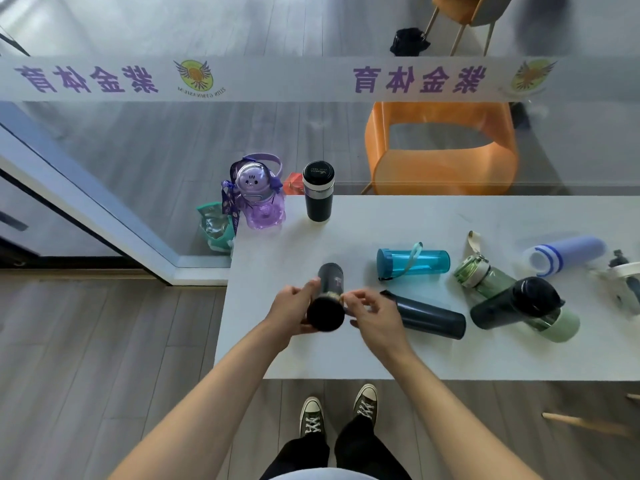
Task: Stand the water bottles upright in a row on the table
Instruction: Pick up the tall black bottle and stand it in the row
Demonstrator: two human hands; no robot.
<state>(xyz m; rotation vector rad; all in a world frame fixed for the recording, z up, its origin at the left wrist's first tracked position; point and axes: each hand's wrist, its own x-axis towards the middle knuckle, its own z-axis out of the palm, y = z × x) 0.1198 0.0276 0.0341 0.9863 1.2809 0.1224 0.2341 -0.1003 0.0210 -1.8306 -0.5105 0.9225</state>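
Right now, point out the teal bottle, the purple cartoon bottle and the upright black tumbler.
teal bottle [420, 260], head view, mid body
purple cartoon bottle [258, 195], head view, domed lid
upright black tumbler [318, 199], head view, body

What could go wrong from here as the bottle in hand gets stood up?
1. The purple bottle stands right at the table's left edge; a nudge while lining up the row could tip it off.
2. The right hand hovers just over the lying dark bottle, which could roll if bumped.
3. The dark bottle held in the left hand is gripped near its cap and could slip.
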